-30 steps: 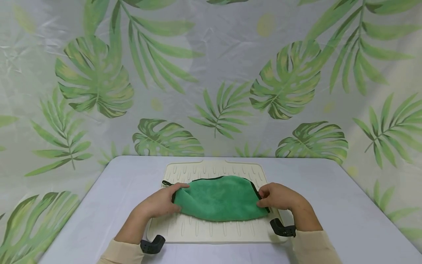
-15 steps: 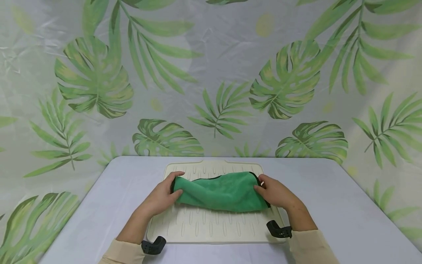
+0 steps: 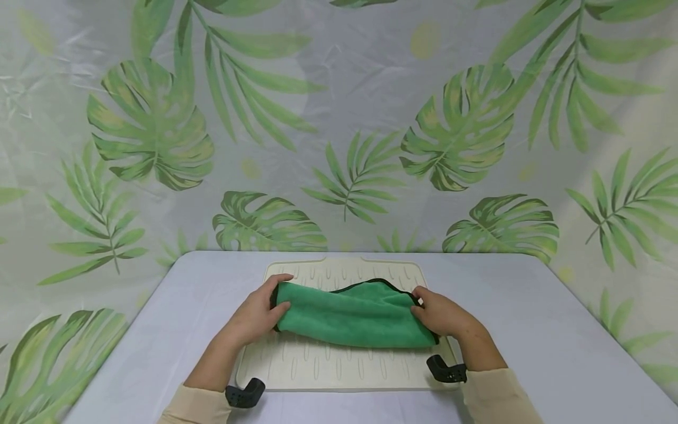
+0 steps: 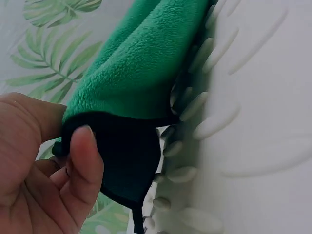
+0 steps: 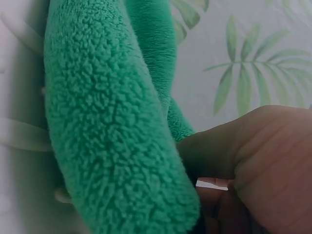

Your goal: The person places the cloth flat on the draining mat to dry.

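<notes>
A green plush towel (image 3: pixel 349 321) with black edging stretches between both hands, close over a cream ribbed mat. My left hand (image 3: pixel 256 312) pinches its left end between thumb and fingers; in the left wrist view the towel (image 4: pixel 141 68) bends over on itself there, a dark inner face and a black loop hanging below the thumb. At the opposite end, my right hand (image 3: pixel 445 312) grips the edge, its fingertips partly hidden by the cloth. A thick rounded fold of towel (image 5: pixel 107 122) fills the right wrist view, and a small white label (image 5: pixel 212 184) shows by the fingers.
The cream mat (image 3: pixel 339 374) with raised ridges lies on a white-covered table (image 3: pixel 529 330). A leaf-patterned curtain (image 3: pixel 360 118) hangs behind the table's far edge. Black wrist devices (image 3: pixel 246 393) sit at both beige sleeves.
The towel has come up off the mat at its left end and is now a narrower, folded-over strip. My left hand has risen slightly; the right end lifted, then dropped a little.
</notes>
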`<state>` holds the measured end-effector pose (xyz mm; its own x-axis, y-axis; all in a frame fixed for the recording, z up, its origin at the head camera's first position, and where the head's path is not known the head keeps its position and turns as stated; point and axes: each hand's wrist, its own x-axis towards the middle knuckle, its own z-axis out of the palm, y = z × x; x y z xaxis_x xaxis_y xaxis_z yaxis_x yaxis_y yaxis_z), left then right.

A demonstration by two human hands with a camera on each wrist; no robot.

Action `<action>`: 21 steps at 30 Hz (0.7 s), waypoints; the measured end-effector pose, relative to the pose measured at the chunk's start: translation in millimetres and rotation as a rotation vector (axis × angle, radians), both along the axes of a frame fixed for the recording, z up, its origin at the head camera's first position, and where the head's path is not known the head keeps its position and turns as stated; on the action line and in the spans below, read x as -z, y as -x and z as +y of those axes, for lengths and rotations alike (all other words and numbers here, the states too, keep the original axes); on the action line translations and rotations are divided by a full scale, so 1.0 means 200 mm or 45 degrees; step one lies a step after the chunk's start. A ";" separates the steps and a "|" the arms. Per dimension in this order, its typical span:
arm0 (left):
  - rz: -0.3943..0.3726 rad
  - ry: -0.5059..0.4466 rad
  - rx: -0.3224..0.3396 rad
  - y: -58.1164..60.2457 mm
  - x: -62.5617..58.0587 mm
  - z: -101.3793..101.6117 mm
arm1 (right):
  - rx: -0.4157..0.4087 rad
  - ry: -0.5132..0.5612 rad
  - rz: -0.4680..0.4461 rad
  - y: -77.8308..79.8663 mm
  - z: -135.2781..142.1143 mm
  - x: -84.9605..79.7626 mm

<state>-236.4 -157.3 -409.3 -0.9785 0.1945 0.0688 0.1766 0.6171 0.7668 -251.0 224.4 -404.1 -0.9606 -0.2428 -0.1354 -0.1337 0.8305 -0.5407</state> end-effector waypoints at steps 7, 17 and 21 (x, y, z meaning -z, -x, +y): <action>-0.164 -0.101 0.031 -0.01 -0.04 -0.05 | -0.021 0.073 -0.064 -0.02 -0.01 0.01; -0.183 -0.006 0.012 0.00 0.00 -0.06 | 0.048 0.127 0.106 0.04 -0.06 0.07; -0.178 0.083 0.008 0.00 0.01 -0.04 | -0.006 0.119 0.143 0.04 -0.08 0.10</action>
